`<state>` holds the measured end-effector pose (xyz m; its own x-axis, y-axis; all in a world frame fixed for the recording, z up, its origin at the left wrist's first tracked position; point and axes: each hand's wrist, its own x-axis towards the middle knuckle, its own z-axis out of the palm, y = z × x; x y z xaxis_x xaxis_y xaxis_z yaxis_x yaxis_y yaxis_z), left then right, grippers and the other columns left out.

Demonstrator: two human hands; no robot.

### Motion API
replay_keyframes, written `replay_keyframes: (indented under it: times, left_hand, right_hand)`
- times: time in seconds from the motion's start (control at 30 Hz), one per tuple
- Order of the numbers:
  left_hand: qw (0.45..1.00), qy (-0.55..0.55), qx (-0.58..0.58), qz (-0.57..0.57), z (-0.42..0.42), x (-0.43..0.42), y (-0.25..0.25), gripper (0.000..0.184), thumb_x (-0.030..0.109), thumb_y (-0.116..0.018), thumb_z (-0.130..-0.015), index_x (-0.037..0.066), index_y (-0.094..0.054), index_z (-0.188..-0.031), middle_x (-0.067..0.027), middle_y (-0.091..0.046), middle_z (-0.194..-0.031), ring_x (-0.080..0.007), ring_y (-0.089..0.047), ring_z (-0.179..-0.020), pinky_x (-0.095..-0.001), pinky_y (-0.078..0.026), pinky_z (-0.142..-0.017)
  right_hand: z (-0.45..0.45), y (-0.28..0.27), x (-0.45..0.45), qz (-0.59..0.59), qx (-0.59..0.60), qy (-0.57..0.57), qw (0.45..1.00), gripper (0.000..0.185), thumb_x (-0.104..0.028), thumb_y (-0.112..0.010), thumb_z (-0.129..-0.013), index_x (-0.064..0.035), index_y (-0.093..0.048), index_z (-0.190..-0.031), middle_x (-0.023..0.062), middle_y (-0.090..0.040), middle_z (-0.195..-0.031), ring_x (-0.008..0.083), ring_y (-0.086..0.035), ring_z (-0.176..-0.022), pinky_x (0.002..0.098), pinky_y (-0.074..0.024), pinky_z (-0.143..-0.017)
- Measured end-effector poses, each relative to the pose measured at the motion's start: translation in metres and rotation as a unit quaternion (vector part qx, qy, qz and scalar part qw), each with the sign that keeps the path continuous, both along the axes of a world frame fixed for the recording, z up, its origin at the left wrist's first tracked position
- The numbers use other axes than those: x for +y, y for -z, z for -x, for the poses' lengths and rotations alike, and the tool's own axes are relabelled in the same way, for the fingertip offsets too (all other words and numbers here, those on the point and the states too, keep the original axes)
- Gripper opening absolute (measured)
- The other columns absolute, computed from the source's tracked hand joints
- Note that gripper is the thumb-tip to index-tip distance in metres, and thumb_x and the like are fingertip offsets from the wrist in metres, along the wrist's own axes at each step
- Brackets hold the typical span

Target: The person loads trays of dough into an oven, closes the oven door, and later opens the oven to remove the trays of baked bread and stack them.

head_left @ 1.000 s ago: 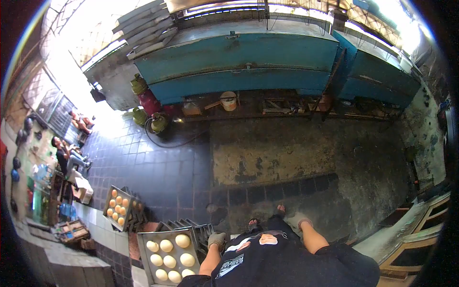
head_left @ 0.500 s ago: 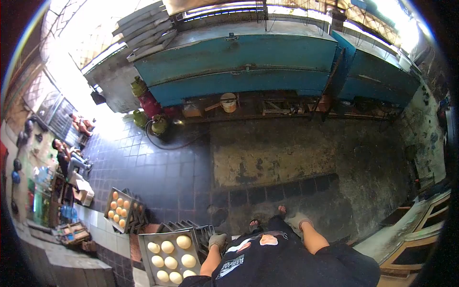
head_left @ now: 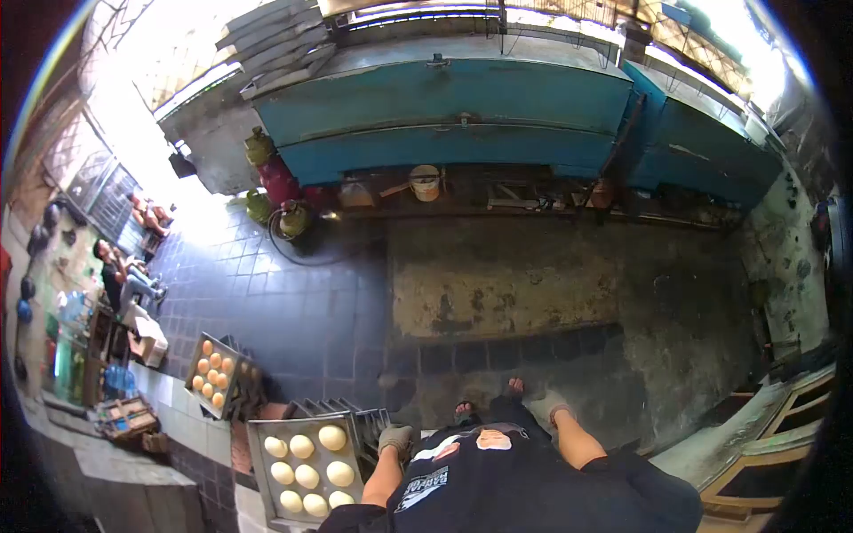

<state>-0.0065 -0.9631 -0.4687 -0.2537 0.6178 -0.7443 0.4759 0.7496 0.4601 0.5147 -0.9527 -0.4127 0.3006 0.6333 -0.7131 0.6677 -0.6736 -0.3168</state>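
My left hand [head_left: 396, 437], in a grey work glove, is beside the right edge of a stack of metal trays. Its fingers are hard to make out, so whether it touches the stack is unclear. The top tray [head_left: 258, 462] carries several pale round dough balls [head_left: 306, 476] in rows. My right hand [head_left: 546, 406], also gloved, hangs low over the floor beside my leg. Its fingers seem loosely stretched out, and nothing shows in it.
Another tray stack [head_left: 233, 391] with browner round buns stands farther left. Across the floor are large blue metal cabinets [head_left: 444, 107], gas cylinders [head_left: 293, 219] and a white bucket [head_left: 425, 184]. Two people sit at far left, one in dark clothes [head_left: 114, 280]. Wooden frames [head_left: 764, 453] lie at right.
The view has shifted slightly, so both tray stacks appear a little farther left and higher. My left hand stays beside the trays, and my right hand still hangs low.
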Motion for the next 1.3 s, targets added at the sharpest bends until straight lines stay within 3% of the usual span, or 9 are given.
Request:
replay_keyframes:
  times: [0.33,0.63,0.77,0.83,1.03,1.13,1.2,1.27,1.3]
  left_hand:
    - [1.0,0.023,0.018,0.009,-0.014,-0.008,-0.025,0.049,0.032,-0.074,-0.083,0.0,-0.088,-0.117,-0.0234,-0.087,-0.113,-0.0373,-0.085,-0.105,-0.0451,-0.064,-0.093]
    - [0.998,-0.037,0.056,0.009,-0.035,-0.035,-0.027,0.057,0.038,-0.074,-0.084,0.002,-0.088,-0.125,-0.0278,-0.083,-0.132,-0.0447,-0.077,-0.132,-0.047,-0.059,-0.113]
    - [0.997,-0.049,0.066,0.007,-0.044,-0.046,-0.026,0.058,0.038,-0.075,-0.084,0.002,-0.087,-0.128,-0.0267,-0.083,-0.133,-0.0432,-0.078,-0.131,-0.0464,-0.06,-0.112]
    - [0.996,-0.06,0.058,0.031,-0.054,-0.054,-0.037,0.061,0.039,-0.077,-0.084,0.002,-0.086,-0.132,-0.0246,-0.083,-0.136,-0.0405,-0.079,-0.13,-0.0457,-0.06,-0.111]
    - [0.992,-0.026,0.121,0.015,-0.097,-0.073,-0.034,0.063,0.047,-0.076,-0.084,0.004,-0.088,-0.127,-0.0254,-0.084,-0.131,-0.0427,-0.078,-0.127,-0.0485,-0.059,-0.106]
    - [0.992,0.061,0.11,0.011,-0.138,-0.076,-0.049,0.054,0.037,-0.079,-0.09,0.002,-0.084,-0.132,-0.0217,-0.087,-0.12,-0.037,-0.084,-0.113,-0.0471,-0.064,-0.096]
    - [0.999,-0.027,0.038,0.015,-0.182,-0.074,-0.075,0.041,0.03,-0.079,-0.092,-0.001,-0.085,-0.118,-0.0154,-0.084,-0.097,-0.0285,-0.081,-0.083,-0.0458,-0.062,-0.072]
    - [0.999,-0.037,0.002,0.004,-0.214,-0.073,-0.075,0.035,0.028,-0.079,-0.092,-0.001,-0.084,-0.112,-0.0123,-0.081,-0.091,-0.0243,-0.076,-0.075,-0.0435,-0.058,-0.065]
    - [0.998,-0.052,-0.037,-0.008,-0.226,-0.071,-0.062,0.031,0.025,-0.079,-0.092,-0.002,-0.083,-0.106,-0.0091,-0.078,-0.085,-0.02,-0.071,-0.066,-0.0412,-0.054,-0.057]
  right_hand:
    - [0.024,-0.118,0.014,0.05,0.024,-0.014,0.998,0.075,-0.047,-0.083,-0.092,-0.0005,-0.076,-0.15,0.0269,-0.076,-0.151,0.0441,-0.073,-0.141,0.0516,-0.0578,-0.117]
    - [-0.015,-0.069,0.019,0.044,0.003,-0.086,0.995,0.079,-0.047,-0.08,-0.093,-0.0006,-0.071,-0.156,0.0262,-0.07,-0.16,0.0445,-0.07,-0.145,0.053,-0.0559,-0.12]
    - [-0.035,-0.044,0.031,0.07,0.021,-0.097,0.993,0.079,-0.047,-0.08,-0.093,-0.0007,-0.071,-0.157,0.0262,-0.068,-0.163,0.0452,-0.068,-0.148,0.0533,-0.0545,-0.122]
    - [-0.045,-0.034,0.033,0.015,-0.024,-0.115,0.993,0.075,-0.048,-0.081,-0.091,0.0008,-0.077,-0.148,0.0288,-0.079,-0.143,0.0433,-0.077,-0.132,0.0501,-0.0596,-0.109]
    - [-0.099,-0.036,0.03,-0.071,0.005,-0.081,0.994,0.06,-0.04,-0.077,-0.092,0.0022,-0.082,-0.134,0.0264,-0.084,-0.13,0.0404,-0.081,-0.121,0.0491,-0.0611,-0.102]
    - [-0.143,-0.048,0.01,-0.062,0.049,-0.039,0.996,0.056,-0.039,-0.075,-0.092,0.0019,-0.083,-0.13,0.0247,-0.086,-0.121,0.0378,-0.083,-0.112,0.0481,-0.0618,-0.097]
    - [-0.184,-0.02,-0.012,-0.049,0.039,-0.03,0.998,0.055,-0.039,-0.075,-0.093,0.0011,-0.083,-0.13,0.0242,-0.086,-0.118,0.0374,-0.083,-0.109,0.048,-0.0619,-0.095]
    - [-0.211,-0.016,-0.039,-0.034,0.033,-0.025,0.999,0.055,-0.04,-0.075,-0.093,0.0002,-0.084,-0.13,0.0238,-0.086,-0.115,0.037,-0.083,-0.106,0.0479,-0.062,-0.093]
    - [-0.227,-0.029,-0.06,0.005,0.031,-0.006,0.999,0.064,-0.044,-0.076,-0.095,-0.0012,-0.077,-0.143,0.0256,-0.076,-0.139,0.0409,-0.074,-0.129,0.0499,-0.0577,-0.108]
